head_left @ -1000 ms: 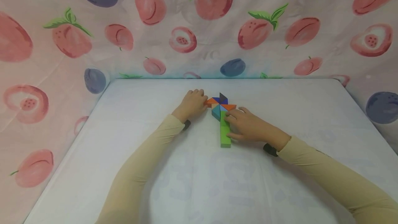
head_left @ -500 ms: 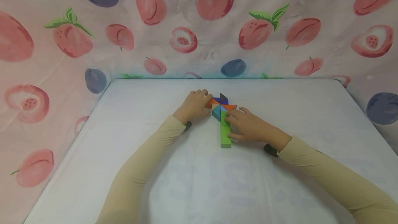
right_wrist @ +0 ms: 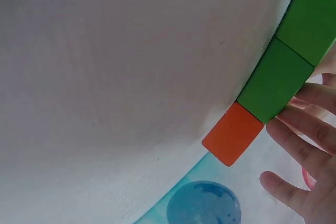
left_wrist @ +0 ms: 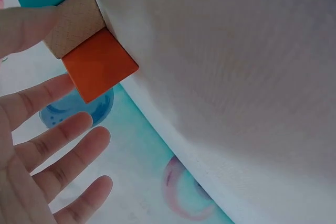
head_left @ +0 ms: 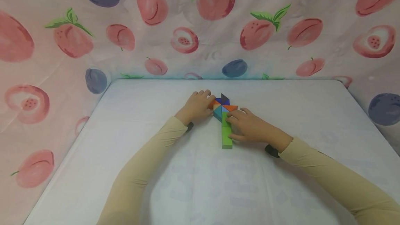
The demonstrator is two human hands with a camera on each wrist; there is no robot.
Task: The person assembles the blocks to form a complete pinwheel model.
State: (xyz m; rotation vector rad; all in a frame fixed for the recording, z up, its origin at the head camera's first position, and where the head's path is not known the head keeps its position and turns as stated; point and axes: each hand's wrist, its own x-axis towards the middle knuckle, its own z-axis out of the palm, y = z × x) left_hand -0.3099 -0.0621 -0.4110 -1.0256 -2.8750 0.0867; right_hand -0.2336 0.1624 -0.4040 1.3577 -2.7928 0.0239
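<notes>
A pinwheel of small coloured blocks lies on the white table. Two green blocks (head_left: 226, 139) form a stem towards me. Around the hub are a teal block (head_left: 217, 111), blue blocks (head_left: 226, 102), a dark block (head_left: 224, 98) and an orange block (head_left: 230, 107) on the right. My left hand (head_left: 197, 106) is at the left side; its thumb touches a plain wood block (left_wrist: 79, 22) and its index fingertip touches the left orange block (left_wrist: 100, 65). Its other fingers stretch out loosely. My right hand (head_left: 250, 126) rests its fingers against the green blocks, thumb lower down the stem.
The white table (head_left: 187, 183) ends at a back edge below a fruit-print cloth (head_left: 215, 44), which also hangs along the sides. Dark wrist cameras (head_left: 272, 150) sit under both wrists.
My left hand has moved slightly right, its fingers now covering more of the left orange block. The right hand and the green blocks stay in place.
</notes>
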